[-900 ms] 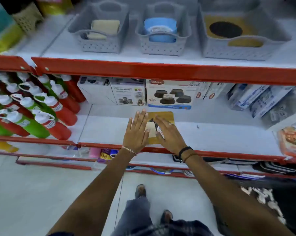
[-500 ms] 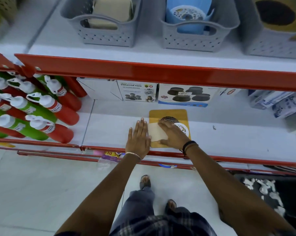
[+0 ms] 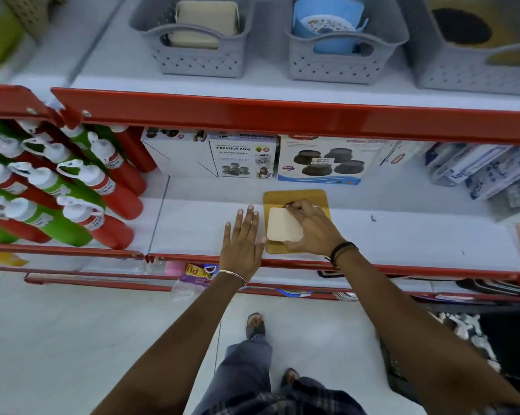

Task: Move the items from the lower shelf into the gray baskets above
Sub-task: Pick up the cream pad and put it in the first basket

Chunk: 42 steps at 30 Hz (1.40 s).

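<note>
A cream square pad (image 3: 282,229) lies on a yellow rectangular pad (image 3: 294,199) on the lower white shelf (image 3: 402,232). My right hand (image 3: 311,227) grips the cream pad by its far and near edges. My left hand (image 3: 242,239) rests flat and open on the shelf just left of the yellow pad, touching its edge. Above stand three gray baskets: the left basket (image 3: 193,59) holds cream pads, the middle basket (image 3: 339,64) holds blue items, the right basket (image 3: 468,70) holds a yellow pad with a dark disc.
Red and green bottles (image 3: 73,187) lie stacked at the left of the lower shelf. Boxes of vibration pads (image 3: 243,157) stand at the back, more boxes (image 3: 474,166) at the right. A red shelf rim (image 3: 282,118) juts out between the lower shelf and the baskets.
The camera has come closer and tilted down. My right hand has curled its fingers around the cream pad and tilted it on the yellow pad; my left hand has stayed flat beside it.
</note>
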{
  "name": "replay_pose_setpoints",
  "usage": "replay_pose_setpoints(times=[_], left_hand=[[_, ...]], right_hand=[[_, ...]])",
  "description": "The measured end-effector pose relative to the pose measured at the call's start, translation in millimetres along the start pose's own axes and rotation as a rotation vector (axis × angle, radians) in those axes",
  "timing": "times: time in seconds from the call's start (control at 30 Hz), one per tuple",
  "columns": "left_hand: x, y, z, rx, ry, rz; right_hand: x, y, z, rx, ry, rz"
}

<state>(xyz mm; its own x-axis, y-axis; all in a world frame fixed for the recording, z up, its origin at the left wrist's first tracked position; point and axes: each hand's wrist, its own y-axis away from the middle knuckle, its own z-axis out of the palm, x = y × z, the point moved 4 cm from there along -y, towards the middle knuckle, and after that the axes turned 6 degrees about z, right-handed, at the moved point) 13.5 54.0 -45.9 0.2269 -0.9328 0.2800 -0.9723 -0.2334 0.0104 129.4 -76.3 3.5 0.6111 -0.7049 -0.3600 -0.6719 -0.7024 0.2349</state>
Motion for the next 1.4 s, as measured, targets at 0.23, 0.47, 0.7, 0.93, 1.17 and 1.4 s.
replay_pose_setpoints(times=[0.23, 0.47, 0.7, 0.93, 1.17, 1.4], left_hand=[[31.9, 37.8, -65.2, 0.133, 0.124, 0.134], [57.4, 60.7, -175.3, 0.414, 0.09, 0.187], [58.4, 40.7, -271.9, 0.53, 0.005, 0.233], [23.4, -21.1, -340.8, 0.58, -0.053, 0.227], [-20.4, -86.8, -391.4, 0.591, 0.041, 0.116], [-42.8, -120.7, -384.3, 0.248, 0.134, 0.193]], right_hand=[[-27.7, 74.9, -56.6, 0.102, -0.143, -0.065], [-69.9, 133.5, -144.5, 0.271, -0.144, -0.219], [-105.8, 121.1, -232.9, 0.403, -0.085, -0.292], [-145.2, 40.4, -301.0, 0.499, -0.038, -0.326], [-185.9, -57.3, -327.8, 0.48, 0.069, -0.254], [-189.4, -109.1, -299.0, 0.296, 0.07, -0.219]])
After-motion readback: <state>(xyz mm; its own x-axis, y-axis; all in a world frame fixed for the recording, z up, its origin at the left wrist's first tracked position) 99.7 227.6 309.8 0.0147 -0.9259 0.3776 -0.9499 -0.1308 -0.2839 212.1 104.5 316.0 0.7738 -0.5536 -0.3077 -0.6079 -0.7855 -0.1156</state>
